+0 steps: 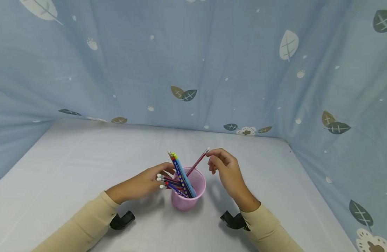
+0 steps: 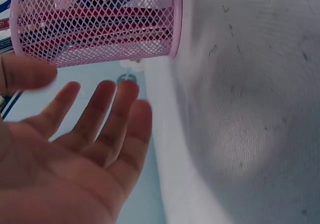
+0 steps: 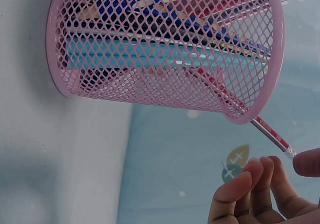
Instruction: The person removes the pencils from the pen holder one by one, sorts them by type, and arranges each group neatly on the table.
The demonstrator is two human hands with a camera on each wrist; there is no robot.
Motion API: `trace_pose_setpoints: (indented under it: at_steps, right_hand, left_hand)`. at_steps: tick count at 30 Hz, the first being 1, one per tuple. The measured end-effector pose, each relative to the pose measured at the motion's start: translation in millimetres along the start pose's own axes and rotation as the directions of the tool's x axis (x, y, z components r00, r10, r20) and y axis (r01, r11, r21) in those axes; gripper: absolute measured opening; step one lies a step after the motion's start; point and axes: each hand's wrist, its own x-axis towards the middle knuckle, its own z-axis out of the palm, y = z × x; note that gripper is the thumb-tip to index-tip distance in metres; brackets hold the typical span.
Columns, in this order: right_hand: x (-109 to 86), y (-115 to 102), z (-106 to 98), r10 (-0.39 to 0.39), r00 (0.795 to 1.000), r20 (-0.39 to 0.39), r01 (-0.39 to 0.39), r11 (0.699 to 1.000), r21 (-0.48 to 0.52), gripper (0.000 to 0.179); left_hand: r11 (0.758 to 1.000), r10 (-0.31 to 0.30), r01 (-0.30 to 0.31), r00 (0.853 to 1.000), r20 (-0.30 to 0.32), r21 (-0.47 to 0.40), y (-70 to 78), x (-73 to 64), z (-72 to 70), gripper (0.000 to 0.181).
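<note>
A pink mesh pencil cup (image 1: 184,204) stands upright, holding several pencils that lean mostly left and a light-blue pencil (image 1: 184,175). A red pencil with a white eraser (image 1: 198,161) leans out over the right rim. My right hand (image 1: 226,171) is raised at the right, its fingertips right at the eraser end of this pencil (image 3: 272,134); its fingers are loosely bent, with a gap below the index finger. My left hand (image 1: 150,182) is at the cup's left side, behind the white-tipped pencils (image 1: 164,179). In the left wrist view its fingers (image 2: 115,119) are spread, apart from the mesh.
The cup stands on a white tabletop (image 1: 118,150). A blue leaf-patterned cloth (image 1: 193,63) hangs behind the table and along its right side. Black straps (image 1: 122,220) show below both wrists, beside beige sleeves (image 1: 83,218).
</note>
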Motion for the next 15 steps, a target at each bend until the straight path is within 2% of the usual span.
trace_pose_setpoints:
  at_steps: [3,6,11,15]
  right_hand:
    - [-1.0,-0.3,0.9,0.013,1.0,0.028,-0.014,1.0,0.006,0.021]
    - [-0.9,-0.9,2.6,0.031,0.998,0.061,-0.031,1.0,0.004,0.021]
    - [-1.2,-0.7,4.8,0.05,0.994,0.098,-0.05,0.999,-0.001,0.022]
    - [-2.3,2.3,5.9,0.058,0.99,0.128,-0.053,0.998,-0.039,0.022]
  left_hand:
    - [1.0,0.024,-0.024,0.998,0.065,0.002,-0.2,0.0,5.2,0.062]
    - [0.999,0.038,-0.039,0.994,0.105,0.011,1.6,2.3,11.0,0.076]
    - [0.999,0.036,-0.038,0.995,0.088,0.023,5.0,6.7,17.3,0.097]
    - [0.999,-0.012,0.01,0.999,0.049,0.032,5.4,6.6,20.0,0.102]
